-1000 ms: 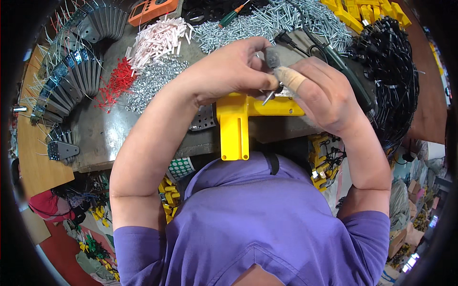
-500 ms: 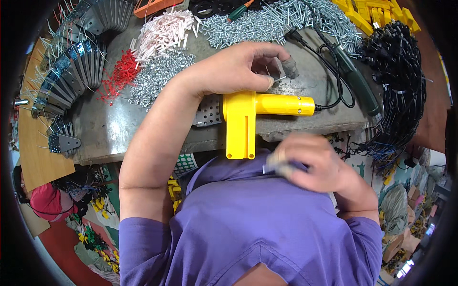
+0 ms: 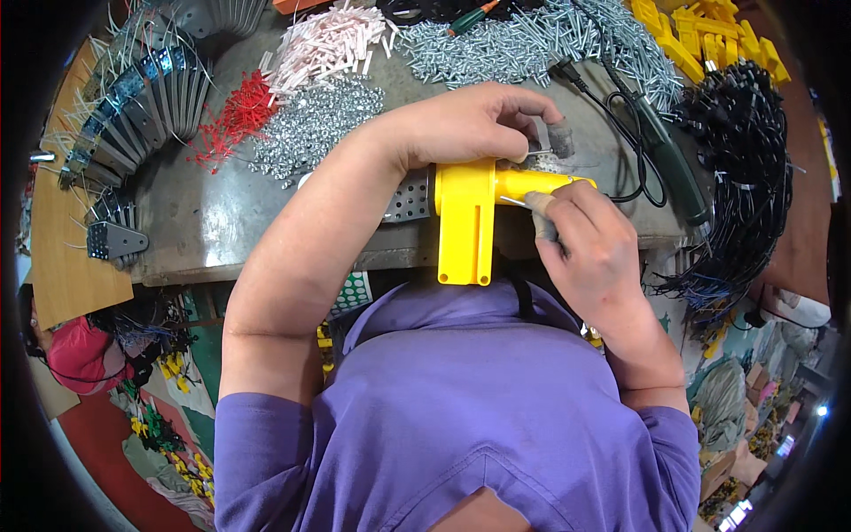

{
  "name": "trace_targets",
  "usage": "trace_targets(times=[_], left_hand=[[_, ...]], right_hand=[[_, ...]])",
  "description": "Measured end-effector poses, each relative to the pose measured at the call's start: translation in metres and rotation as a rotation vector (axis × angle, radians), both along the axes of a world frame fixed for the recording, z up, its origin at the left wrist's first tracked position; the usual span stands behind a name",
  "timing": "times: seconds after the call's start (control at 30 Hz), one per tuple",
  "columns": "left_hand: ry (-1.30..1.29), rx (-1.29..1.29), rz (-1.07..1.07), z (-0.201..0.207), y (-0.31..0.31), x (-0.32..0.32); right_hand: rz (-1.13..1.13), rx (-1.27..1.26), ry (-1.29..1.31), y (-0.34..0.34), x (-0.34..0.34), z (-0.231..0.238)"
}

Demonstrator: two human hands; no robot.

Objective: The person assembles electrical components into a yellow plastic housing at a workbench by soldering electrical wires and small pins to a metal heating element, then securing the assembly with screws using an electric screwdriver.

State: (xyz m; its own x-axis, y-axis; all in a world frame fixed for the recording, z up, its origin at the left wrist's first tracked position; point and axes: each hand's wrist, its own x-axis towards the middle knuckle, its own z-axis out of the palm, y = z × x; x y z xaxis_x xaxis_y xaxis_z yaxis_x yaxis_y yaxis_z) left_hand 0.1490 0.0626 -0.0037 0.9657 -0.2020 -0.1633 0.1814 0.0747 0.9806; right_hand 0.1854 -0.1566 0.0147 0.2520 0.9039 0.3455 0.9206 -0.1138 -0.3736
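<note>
A yellow plastic tool body [image 3: 465, 226] with a round handle [image 3: 523, 184] lies at the table's near edge, its flat block pointing toward me. From its left side sticks a perforated grey metal plate [image 3: 408, 202]. My left hand [image 3: 479, 124] reaches over the top of the body, thumb and forefinger closed on a thin metal screw [image 3: 539, 152]; a grey cover wraps one fingertip. Beside the handle, my right hand [image 3: 592, 244] pinches another thin screw [image 3: 512, 200], its tip close to the yellow plastic. A black cord leaves the handle's right end.
Loose silver screws [image 3: 496, 49], small nuts [image 3: 319, 120], red pieces [image 3: 235, 120] and white tubes [image 3: 332, 44] lie behind. A dark green power screwdriver [image 3: 669, 155] and bundled black cords [image 3: 740, 151] are right. Metal plates [image 3: 133, 124] stand left; yellow parts [image 3: 709, 35] are piled far right.
My right hand has moved up from in front of my chest to the yellow handle. The left hand stays over the tool body. The whole view has shifted slightly.
</note>
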Motion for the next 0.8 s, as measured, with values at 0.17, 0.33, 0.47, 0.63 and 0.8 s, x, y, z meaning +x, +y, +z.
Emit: trace_targets(times=[0.17, 0.33, 0.47, 0.63, 0.8], left_hand=[[-0.090, 0.430, -0.181, 0.009, 0.000, 0.003], [-0.127, 0.448, -0.097, 0.003, -0.006, 0.004], [-0.092, 0.474, -0.085, 0.003, -0.003, 0.003], [-0.257, 0.589, -0.035, 0.002, -0.007, 0.003], [-0.167, 0.777, -0.009, 0.006, -0.008, 0.004]], right_hand=[[0.022, -0.030, -0.031, -0.001, -0.003, 0.000], [0.031, 0.033, -0.074, 0.007, 0.001, -0.005], [0.087, 0.058, -0.126, 0.015, 0.000, -0.005], [0.179, 0.099, -0.115, 0.013, 0.005, -0.006], [0.275, 0.065, -0.062, 0.027, -0.009, -0.012]])
